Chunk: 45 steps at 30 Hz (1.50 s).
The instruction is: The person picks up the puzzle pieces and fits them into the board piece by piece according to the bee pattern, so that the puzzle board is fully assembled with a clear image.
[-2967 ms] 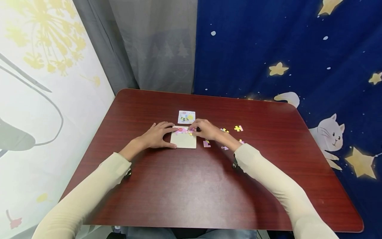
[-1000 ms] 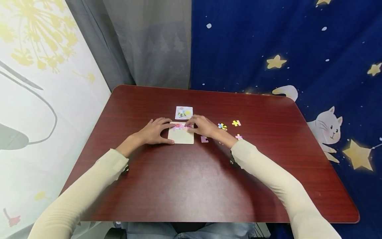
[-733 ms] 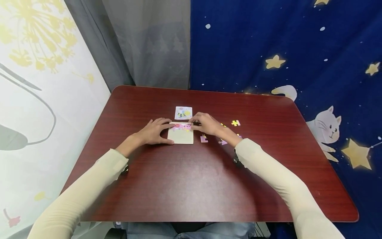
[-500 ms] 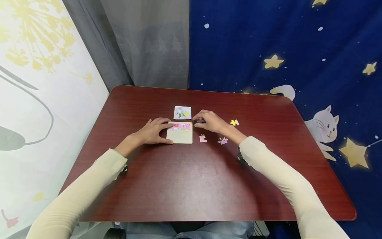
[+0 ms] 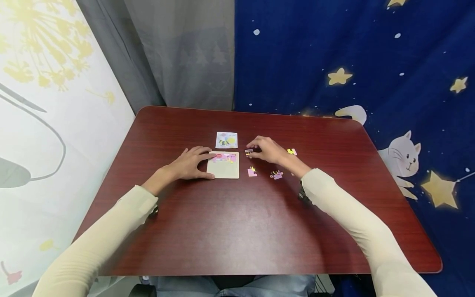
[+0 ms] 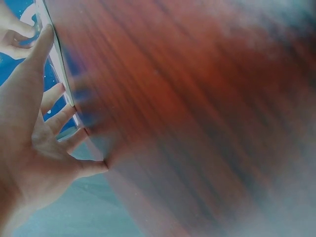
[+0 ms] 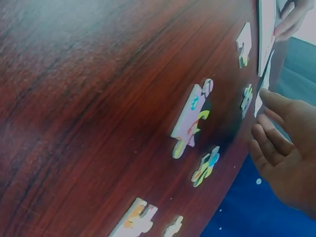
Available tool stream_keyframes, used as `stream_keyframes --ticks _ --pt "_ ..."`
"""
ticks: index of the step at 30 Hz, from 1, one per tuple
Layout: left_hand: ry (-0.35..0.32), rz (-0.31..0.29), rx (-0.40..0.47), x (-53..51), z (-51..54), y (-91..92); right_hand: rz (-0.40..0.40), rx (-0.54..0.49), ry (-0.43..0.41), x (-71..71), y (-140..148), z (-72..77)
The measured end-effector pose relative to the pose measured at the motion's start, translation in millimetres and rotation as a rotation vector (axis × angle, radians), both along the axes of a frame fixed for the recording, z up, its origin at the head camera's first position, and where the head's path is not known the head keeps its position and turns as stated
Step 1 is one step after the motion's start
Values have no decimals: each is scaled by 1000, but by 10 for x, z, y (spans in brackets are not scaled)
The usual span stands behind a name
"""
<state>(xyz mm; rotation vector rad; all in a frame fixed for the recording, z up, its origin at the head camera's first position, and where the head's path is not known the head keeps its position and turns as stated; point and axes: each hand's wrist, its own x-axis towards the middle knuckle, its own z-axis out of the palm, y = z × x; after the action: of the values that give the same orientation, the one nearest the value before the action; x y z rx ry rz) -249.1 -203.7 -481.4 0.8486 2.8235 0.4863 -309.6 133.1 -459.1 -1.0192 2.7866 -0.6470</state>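
Observation:
My left hand [image 5: 190, 163] rests against the left side of a cream puzzle tray [image 5: 224, 171], fingers spread, with a fingertip at the pink pieces and the thumb at the lower-left edge. Joined pink puzzle pieces [image 5: 227, 157] fill the tray's top row. To the right, my right hand [image 5: 268, 149] hovers with loosely bent fingers beside a small puzzle piece [image 5: 248, 153]. That piece [image 7: 247, 101] lies on the table in the right wrist view, apart from the fingers. Below it lies a pink-and-yellow piece [image 5: 252, 171].
A bee picture card [image 5: 226, 140] lies behind the tray. More loose pieces lie to the right, among them a purple one [image 5: 276, 175] and a yellow one [image 5: 292, 152]; a blue-yellow piece [image 7: 205, 167] shows in the right wrist view. Curtains hang behind the table [image 5: 230, 231].
My right hand has drawn back rightward from the tray's top-right corner. The small piece beside it has come into view on the table. My left hand stays at the tray.

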Motion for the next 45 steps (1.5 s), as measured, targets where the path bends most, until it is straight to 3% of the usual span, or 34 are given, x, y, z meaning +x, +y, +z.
stream_keyframes --ticks 10,34,45 --pt "-6 3 7 -3 -4 9 -26 68 -39 -19 41 -70" --pt "-14 20 1 -4 -9 6 -2 17 -61 -10 -5 -52" --pt "-11 20 3 2 -10 6 -17 43 -74 19 -8 -80"
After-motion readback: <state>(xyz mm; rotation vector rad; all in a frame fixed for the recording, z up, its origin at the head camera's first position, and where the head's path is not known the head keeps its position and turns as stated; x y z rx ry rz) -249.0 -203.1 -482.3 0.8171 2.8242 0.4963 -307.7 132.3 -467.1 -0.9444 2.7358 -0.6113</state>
